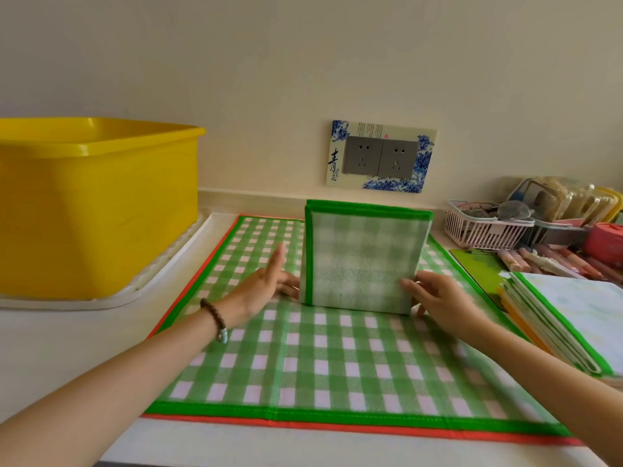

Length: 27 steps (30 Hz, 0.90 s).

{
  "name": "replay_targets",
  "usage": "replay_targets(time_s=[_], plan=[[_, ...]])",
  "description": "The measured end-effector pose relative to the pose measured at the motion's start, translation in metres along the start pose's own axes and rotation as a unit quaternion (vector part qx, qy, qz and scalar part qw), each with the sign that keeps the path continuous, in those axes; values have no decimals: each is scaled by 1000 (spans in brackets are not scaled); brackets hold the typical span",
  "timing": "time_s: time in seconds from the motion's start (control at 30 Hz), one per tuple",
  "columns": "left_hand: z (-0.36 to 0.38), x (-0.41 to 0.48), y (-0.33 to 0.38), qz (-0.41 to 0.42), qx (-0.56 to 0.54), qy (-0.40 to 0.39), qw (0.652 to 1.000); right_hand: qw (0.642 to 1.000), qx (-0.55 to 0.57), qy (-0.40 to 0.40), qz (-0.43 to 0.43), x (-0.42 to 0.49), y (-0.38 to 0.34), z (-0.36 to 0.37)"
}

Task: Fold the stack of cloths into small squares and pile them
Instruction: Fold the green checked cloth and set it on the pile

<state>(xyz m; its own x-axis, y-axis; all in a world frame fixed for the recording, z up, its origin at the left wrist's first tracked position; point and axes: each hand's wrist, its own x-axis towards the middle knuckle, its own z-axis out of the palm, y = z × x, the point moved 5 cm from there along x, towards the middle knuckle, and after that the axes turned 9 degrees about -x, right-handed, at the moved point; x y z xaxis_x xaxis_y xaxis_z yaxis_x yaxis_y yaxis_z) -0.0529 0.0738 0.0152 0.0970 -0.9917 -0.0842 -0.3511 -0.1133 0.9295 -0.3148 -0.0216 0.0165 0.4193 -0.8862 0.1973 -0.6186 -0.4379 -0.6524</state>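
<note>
Folded cloth (365, 261) stands on edge on the flat cloths (303, 372).
Right hand (438, 298) pinches its lower corner; left hand (266, 284), fingers straight, touches its side.

Both bare forearms reach forward from the lower corners and draw in toward the middle, the left wrist wearing a bead bracelet (214, 319). The left hand (266, 284) stands on edge with its fingers straight and spread, the forefinger lifted and the others reaching to the left edge of the folded cloth (364, 257), where their tips are hidden. The right hand (438, 301) lies palm down, its fingers curled onto that cloth's lower right corner, gripping it.
</note>
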Motion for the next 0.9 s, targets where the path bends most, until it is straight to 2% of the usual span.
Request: replay_targets(time_s=[0.07, 0.17, 0.27, 0.43, 0.5, 0.6, 0.7, 0.8, 0.9], plan=[[3, 6, -1, 19, 59, 2, 998, 999, 2, -4, 36, 6, 2, 2], [7, 16, -5, 17, 67, 34, 997, 993, -21, -13, 114, 13, 6, 3], [10, 24, -3, 11, 71, 59, 996, 988, -55, -19, 141, 20, 6, 3], [11, 32, -1, -2, 130, 70, 989, 983, -37, 6, 179, 21, 6, 4], [11, 30, 3, -3, 162, 76, 984, 984, -61, 46, 160, 20, 3, 3], [15, 24, 14, 30, 238, 91, 967, 980, -171, 87, 55, 15, -14, 6], [31, 25, 19, 83, 280, 42, 955, 975, -221, 16, -11, 12, -32, 30], [46, 31, 12, 74, 332, -20, 940, 955, -286, -73, -37, 12, -40, 59], [54, 36, 2, 74, 387, -34, 918, 945, -312, -80, -58, 14, -45, 71]])
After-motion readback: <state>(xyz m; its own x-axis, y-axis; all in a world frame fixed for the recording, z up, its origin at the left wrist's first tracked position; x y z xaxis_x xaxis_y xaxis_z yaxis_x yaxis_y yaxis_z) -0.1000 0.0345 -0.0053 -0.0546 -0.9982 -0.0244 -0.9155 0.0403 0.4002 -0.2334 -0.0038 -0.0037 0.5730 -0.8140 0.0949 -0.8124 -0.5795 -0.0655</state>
